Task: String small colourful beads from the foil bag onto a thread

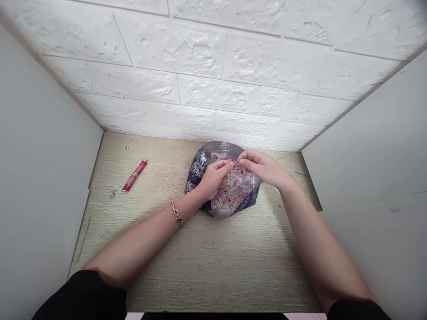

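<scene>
Many small pink, white, red and clear beads (pixel 232 189) lie heaped in a shallow container with a grey and dark blue patterned rim (pixel 195 171). Over the beads, my left hand (pixel 215 177) is closed, thumb and forefinger pinched together. My right hand (pixel 258 166) comes in from the right, its thumb and forefinger also pinched, with the fingertips close to those of the left. Whatever sits between the fingertips is too small to make out. A silver chain bracelet (pixel 177 215) circles my left wrist.
On the wooden tabletop (pixel 213 266), a red tube-shaped item (pixel 134 176) lies to the left. Small shiny bits (pixel 113 194) are near it. A white brick-patterned wall (pixel 200 89) stands behind, with pale panels at the left (pixel 43 155) and right (pixel 373 146).
</scene>
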`<state>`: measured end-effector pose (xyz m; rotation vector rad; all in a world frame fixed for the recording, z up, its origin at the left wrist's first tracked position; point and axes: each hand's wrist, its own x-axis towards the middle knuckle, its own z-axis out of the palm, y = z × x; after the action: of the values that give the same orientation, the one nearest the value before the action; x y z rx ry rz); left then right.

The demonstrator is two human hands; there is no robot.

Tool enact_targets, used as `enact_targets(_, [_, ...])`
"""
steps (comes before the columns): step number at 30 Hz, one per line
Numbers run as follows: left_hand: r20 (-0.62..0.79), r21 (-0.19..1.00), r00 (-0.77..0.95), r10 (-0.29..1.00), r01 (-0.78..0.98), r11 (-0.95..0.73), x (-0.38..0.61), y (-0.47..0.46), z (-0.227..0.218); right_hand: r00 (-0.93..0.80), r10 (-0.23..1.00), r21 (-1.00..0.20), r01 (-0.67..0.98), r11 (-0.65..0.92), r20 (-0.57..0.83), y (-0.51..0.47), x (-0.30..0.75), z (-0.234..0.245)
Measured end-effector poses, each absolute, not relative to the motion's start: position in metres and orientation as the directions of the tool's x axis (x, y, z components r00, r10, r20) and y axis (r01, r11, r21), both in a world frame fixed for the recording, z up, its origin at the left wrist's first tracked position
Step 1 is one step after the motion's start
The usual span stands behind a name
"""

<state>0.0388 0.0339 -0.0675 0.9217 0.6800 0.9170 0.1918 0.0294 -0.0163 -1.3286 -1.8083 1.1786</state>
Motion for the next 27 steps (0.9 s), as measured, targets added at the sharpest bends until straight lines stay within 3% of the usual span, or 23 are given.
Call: enact_targets(27, [-0.108, 0.880, 0.488, 0.866, -0.359, 0.312, 0.0380, 0.0335, -0.0648, -0.303, 0.953, -0.949, 0.303, 0.085, -0.011, 0.0304, 0.1913, -0.0204])
